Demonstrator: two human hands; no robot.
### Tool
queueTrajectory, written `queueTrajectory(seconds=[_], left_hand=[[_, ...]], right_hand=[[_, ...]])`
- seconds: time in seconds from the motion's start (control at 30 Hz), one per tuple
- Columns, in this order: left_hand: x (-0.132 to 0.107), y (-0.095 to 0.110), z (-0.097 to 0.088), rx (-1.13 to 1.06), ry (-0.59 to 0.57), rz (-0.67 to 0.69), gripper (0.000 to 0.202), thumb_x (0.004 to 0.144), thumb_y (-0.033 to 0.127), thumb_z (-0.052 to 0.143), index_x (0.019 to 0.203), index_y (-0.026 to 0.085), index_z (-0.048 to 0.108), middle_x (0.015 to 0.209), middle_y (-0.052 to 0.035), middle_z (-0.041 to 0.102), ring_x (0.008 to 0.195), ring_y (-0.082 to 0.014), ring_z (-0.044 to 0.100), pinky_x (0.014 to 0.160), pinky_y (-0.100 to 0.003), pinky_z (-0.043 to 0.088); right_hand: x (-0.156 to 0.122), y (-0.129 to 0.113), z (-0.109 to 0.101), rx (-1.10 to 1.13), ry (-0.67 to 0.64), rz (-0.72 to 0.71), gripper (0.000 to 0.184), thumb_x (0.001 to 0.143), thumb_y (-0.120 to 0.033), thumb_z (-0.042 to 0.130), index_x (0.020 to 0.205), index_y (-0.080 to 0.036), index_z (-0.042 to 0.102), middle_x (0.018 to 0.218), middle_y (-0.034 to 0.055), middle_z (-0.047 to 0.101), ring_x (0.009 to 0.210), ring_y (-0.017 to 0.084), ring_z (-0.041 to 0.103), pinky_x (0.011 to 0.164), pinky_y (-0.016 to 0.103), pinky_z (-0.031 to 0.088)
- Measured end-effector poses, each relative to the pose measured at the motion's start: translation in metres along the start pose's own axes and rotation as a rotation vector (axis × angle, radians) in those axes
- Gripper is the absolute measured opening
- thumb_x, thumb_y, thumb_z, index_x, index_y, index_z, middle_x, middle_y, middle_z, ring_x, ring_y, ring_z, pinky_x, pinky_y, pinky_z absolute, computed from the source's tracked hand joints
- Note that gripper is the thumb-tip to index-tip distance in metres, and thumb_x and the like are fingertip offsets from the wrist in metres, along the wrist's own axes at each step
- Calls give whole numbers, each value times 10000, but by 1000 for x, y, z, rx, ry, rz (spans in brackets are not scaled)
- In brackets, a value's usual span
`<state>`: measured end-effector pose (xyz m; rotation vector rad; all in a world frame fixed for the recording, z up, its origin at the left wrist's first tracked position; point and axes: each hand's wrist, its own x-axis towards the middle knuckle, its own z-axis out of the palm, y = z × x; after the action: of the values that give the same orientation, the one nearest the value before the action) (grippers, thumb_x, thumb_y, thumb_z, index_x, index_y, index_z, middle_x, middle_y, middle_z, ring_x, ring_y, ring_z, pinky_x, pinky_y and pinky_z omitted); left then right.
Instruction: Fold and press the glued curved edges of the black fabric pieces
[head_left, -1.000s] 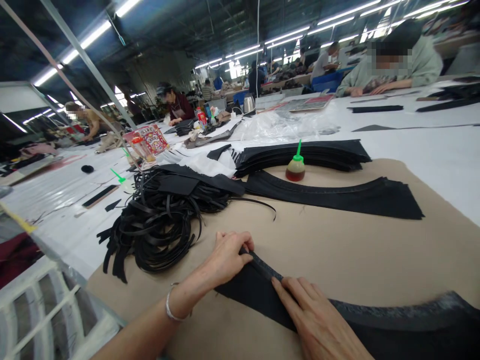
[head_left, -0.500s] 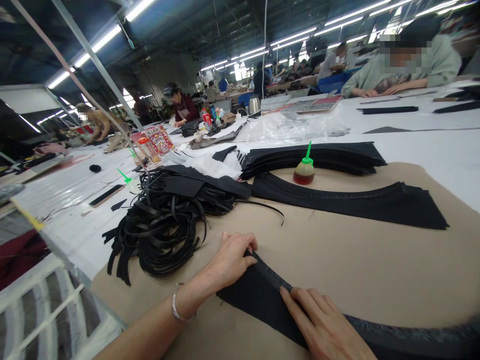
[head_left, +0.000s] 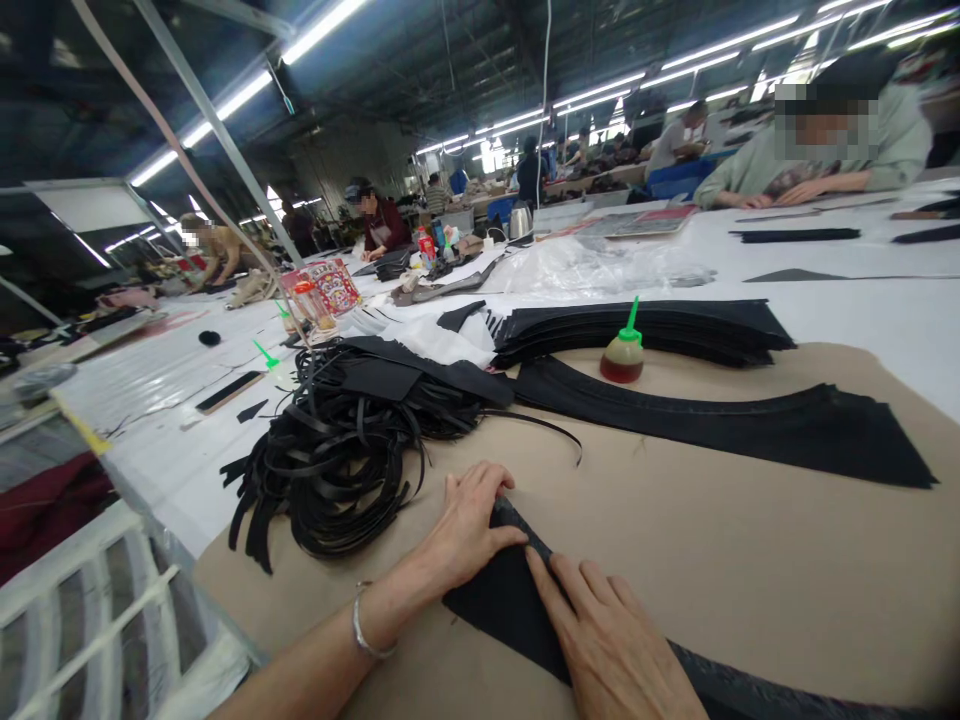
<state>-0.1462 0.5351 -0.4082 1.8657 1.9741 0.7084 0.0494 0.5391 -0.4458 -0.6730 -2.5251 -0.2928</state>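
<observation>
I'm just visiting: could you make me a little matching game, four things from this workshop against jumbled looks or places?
1. Bracelet
2. Round bottle beside the stacked black pieces
3. Thin black strips
4. Right hand

A. Heaped in a tangle, left of the picture's middle
B. Laid on a flat black piece
C. Green-tipped, reddish at the bottom
D. Silver, around the left wrist

Pairs: 1-D, 2-C, 3-A, 4-B

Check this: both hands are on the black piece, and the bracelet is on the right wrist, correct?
Not quite: the head view shows the bracelet on the left wrist, not the right. The left hand and right hand are both on the black piece.
</observation>
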Motion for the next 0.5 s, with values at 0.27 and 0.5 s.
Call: queueTrajectory(seconds=[0.27, 0.5], left_hand=[[-27, -24, -1, 36, 41, 257, 170, 932, 129, 505, 991, 220, 636, 980, -22, 615, 944, -178, 545, 853, -327, 392], [-36, -35, -2, 199, -5, 364, 318, 969, 153, 391, 1193, 226, 604, 1071, -65, 634, 1002, -207, 530, 876, -360, 415]], right_hand=[[2, -3, 8, -25, -27, 18, 568, 636, -101, 520, 1198, -111, 599, 941, 65, 640, 754, 212, 507, 619, 360, 439], [1, -4, 2, -67, -73, 20, 552, 712, -80, 488, 1254, -169, 545, 933, 64, 606, 775, 222, 500, 629, 386, 393]])
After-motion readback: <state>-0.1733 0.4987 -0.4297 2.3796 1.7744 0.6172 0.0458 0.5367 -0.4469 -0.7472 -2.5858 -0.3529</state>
